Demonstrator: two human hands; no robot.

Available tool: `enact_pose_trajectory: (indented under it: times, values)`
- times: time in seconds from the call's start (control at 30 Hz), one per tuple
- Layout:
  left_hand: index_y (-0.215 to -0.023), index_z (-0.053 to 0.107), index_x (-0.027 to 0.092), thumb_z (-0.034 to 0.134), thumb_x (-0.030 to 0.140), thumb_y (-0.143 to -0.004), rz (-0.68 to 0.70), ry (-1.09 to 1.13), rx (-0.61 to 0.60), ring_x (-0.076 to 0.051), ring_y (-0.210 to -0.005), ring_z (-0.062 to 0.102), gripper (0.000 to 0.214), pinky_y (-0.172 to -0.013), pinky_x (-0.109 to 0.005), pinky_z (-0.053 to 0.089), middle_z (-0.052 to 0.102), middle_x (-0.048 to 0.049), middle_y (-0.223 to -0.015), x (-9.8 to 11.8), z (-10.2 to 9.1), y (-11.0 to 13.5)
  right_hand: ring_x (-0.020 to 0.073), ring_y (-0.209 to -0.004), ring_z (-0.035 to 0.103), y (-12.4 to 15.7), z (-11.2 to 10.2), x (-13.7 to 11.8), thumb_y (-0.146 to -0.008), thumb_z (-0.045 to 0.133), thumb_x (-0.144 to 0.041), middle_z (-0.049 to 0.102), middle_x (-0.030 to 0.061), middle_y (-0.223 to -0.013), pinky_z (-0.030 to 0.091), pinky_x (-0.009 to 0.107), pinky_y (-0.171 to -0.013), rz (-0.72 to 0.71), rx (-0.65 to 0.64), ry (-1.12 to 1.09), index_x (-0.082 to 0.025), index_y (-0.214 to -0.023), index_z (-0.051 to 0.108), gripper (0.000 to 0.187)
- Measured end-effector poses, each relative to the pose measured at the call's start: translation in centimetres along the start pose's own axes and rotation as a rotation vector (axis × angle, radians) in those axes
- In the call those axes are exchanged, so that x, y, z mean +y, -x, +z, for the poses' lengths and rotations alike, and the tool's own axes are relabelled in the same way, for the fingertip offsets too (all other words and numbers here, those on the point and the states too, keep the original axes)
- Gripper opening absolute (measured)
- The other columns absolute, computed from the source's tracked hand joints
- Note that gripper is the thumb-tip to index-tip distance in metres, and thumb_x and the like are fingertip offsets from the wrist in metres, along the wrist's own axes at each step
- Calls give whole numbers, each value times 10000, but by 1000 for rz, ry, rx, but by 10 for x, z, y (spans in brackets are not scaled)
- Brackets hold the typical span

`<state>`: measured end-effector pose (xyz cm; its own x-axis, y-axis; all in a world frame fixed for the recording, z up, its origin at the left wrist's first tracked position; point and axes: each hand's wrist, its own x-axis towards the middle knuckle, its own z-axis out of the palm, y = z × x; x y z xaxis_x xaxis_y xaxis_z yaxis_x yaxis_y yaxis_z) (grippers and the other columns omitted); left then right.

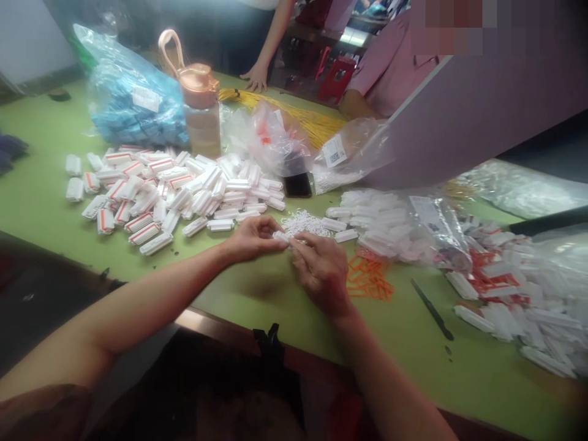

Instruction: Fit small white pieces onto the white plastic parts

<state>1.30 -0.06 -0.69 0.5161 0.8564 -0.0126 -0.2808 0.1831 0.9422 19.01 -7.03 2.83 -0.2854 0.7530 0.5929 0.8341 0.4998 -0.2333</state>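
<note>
My left hand (255, 239) pinches a small white plastic part (281, 236) above the table's front half. From the other side, the fingers of my right hand (321, 267) close on the same part, which they partly cover. Just behind my fingertips lies a heap of tiny white pieces (303, 223). Orange plastic strips (371, 278) rest beside my right hand. To the left spreads a large pile of white plastic housings (151, 190), some with a red stripe. More white housings (381, 214) lie right of the tiny pieces.
A drink bottle (201, 116) stands behind the pile, beside a bag of blue items (138, 101). A dark phone (297, 177), yellow wires (303, 119) and a thin blade-like tool (432, 309) lie on the green table (239, 288). Across it, another person's hand (257, 76) leans on the edge.
</note>
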Motion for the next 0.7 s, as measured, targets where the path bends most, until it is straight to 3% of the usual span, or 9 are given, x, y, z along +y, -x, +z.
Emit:
enact_pose_trajectory:
  times: [0.17,0.37,0.5,0.7]
  values:
    - [-875,598,121,857,307,-569,13,-7,44,-96,-657,650,441,-627,-210,499,689,-13,-735,1,0,-2,180,-870,618,1,-9,17,-930,497,-336,669,49,-914,473,324,-738,280,-1,-300,-229,-955,703,234]
    - [-885,586,126,851,328,-571,32,-72,82,-98,-681,647,458,-652,-220,498,683,-14,-757,0,-1,-3,175,-756,587,8,-4,23,-874,581,-320,685,29,-793,378,302,-679,131,-375,-57,-220,-835,667,138]
    - [-876,585,124,847,330,-576,48,-100,87,-89,-678,636,448,-653,-217,491,676,-11,-763,-1,-2,-4,176,-744,571,9,2,19,-879,552,-232,681,32,-773,325,304,-681,67,-439,93,-211,-773,647,144]
    - [-858,584,122,851,323,-563,51,-99,88,-73,-642,608,446,-622,-204,467,646,10,-724,-1,-2,-5,172,-718,560,8,-3,21,-873,533,-212,675,35,-765,305,295,-657,88,-467,125,-213,-771,637,146]
